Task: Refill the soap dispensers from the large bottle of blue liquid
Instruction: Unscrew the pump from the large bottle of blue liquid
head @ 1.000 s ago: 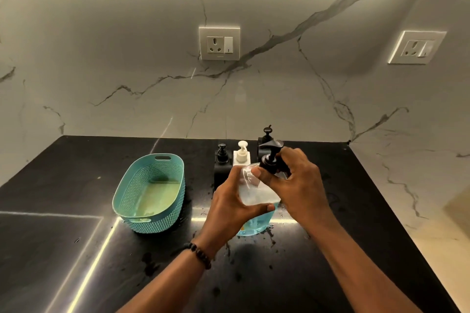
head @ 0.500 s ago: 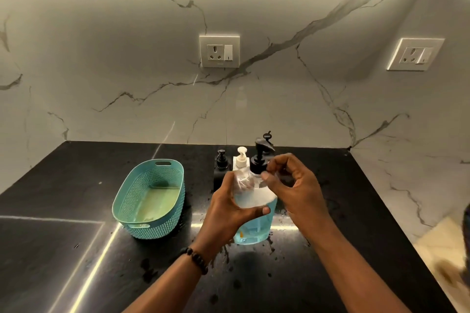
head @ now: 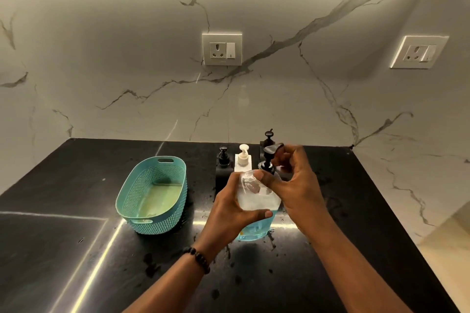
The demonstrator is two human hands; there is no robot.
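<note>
A clear soap dispenser [head: 256, 198] with blue liquid in its lower part stands on the black counter [head: 76, 249]. My left hand [head: 229, 213] grips its body from the left. My right hand [head: 297, 185] pinches its black pump top [head: 269, 157], thumb at the collar and fingers at the nozzle. Behind it stand a black dispenser [head: 223, 160], a white dispenser [head: 243, 157] and another black dispenser [head: 268, 136], partly hidden. The large bottle of blue liquid is not in view.
A teal plastic basket [head: 142, 193] sits left of the dispensers. Wet spots dot the counter near my hands. A marble wall with two sockets [head: 221, 49] [head: 419, 52] rises behind. The counter ends at the right edge, with pale floor beyond.
My right hand has shifted its hold round the pump top, whose nozzle has turned from facing left to facing right. My left hand keeps its grip on the bottle.
</note>
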